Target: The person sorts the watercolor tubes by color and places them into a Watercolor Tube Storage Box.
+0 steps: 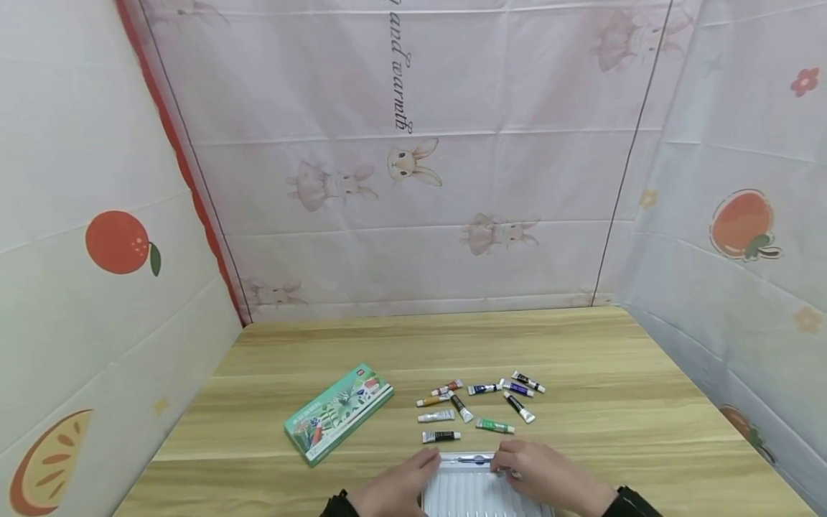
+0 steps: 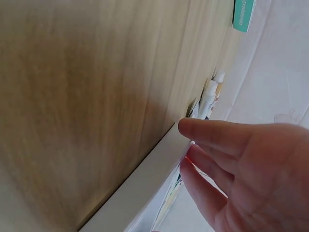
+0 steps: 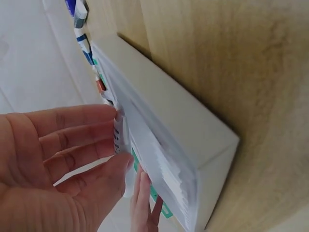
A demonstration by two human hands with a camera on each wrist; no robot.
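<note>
A white box with a ridged clear plastic tray inside (image 1: 481, 492) lies at the near edge of the table. My left hand (image 1: 400, 485) holds its left edge near the far corner; in the left wrist view the rim lies between the fingertips (image 2: 190, 151). Over the box's right side, my right hand (image 1: 549, 474) pinches a small white paint tube (image 3: 120, 133) between thumb and fingers. A thin dark item (image 1: 474, 459) lies along the far end of the tray. Several paint tubes, among them a black one (image 1: 441, 436) and a green one (image 1: 494, 426), lie just beyond the box.
A green illustrated box lid (image 1: 339, 413) lies angled on the left of the wooden table (image 1: 614, 373). Brown, orange, blue and purple (image 1: 517, 388) tubes are scattered behind the white box. Printed cloth hangs around the table's back and sides.
</note>
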